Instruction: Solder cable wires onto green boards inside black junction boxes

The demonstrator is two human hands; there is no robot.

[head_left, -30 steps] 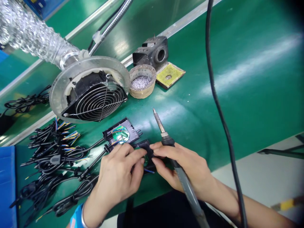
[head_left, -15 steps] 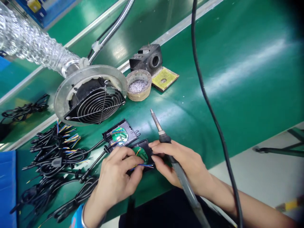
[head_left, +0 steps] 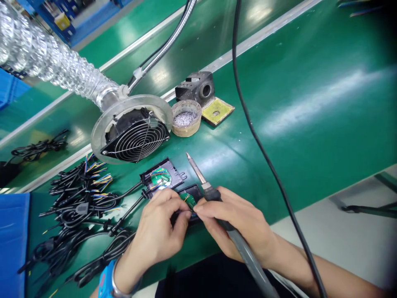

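My right hand (head_left: 238, 219) is wrapped round a soldering iron (head_left: 251, 260), its metal tip pointing up and away over the bench. The thumb and index fingertips of that hand meet the fingers of my left hand (head_left: 163, 227) at the near black housing (head_left: 195, 190). My left hand is closed in a pinch on thin coloured wires, mostly hidden by the fingers. Inside this housing a green circuit board (head_left: 188, 199) shows in part. Just beyond lies a second open black housing (head_left: 175, 176) with a green board (head_left: 161, 177) and coloured wires.
A fan fume extractor (head_left: 136, 136) hangs at left on a foil duct (head_left: 58, 62). Behind stand a bowl of solder bits (head_left: 186, 128), an iron holder (head_left: 194, 89) and a yellow sponge (head_left: 217, 111). Bundled black cables (head_left: 74, 211) lie left. A black cord (head_left: 263, 145) crosses at right.
My right fingertips have moved left to meet my left fingers at the wires, which are now mostly covered. The iron's tip has swung left. The whole view has shifted slightly.
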